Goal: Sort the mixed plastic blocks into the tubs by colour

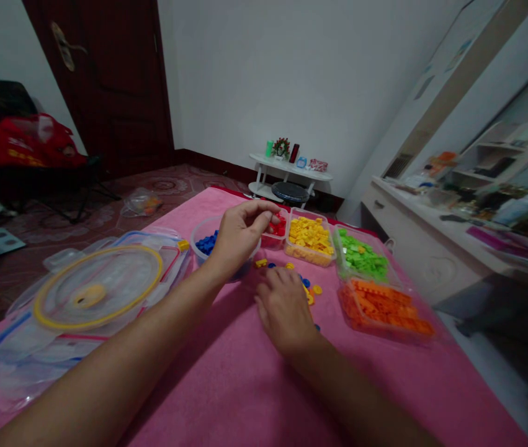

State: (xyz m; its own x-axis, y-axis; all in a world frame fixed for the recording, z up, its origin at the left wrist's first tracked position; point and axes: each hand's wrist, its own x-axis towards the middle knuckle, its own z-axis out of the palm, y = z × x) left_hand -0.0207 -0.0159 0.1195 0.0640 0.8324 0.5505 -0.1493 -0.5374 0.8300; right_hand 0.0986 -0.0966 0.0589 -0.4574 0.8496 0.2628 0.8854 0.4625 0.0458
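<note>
My left hand (240,234) hovers over the rim of a round clear tub (198,248) of blue bricks (206,243). Its thumb and fingers are pinched together beside the box of red bricks (278,225); what lies between the fingertips is too small to make out. My right hand (286,307) rests low on the pink tablecloth, palm down, fingers apart and slightly bent. Small loose yellow pieces (317,290) and blue pieces (306,283) lie around its fingertips, and a little yellow brick (261,263) sits between the two hands.
Clear boxes hold yellow bricks (310,237), green bricks (361,256) and orange bricks (382,307) along the right. Stacked clear lids (119,292) cover the table's left side, with a yellow brick (183,245) at their edge. A white shelf (291,166) stands by the wall.
</note>
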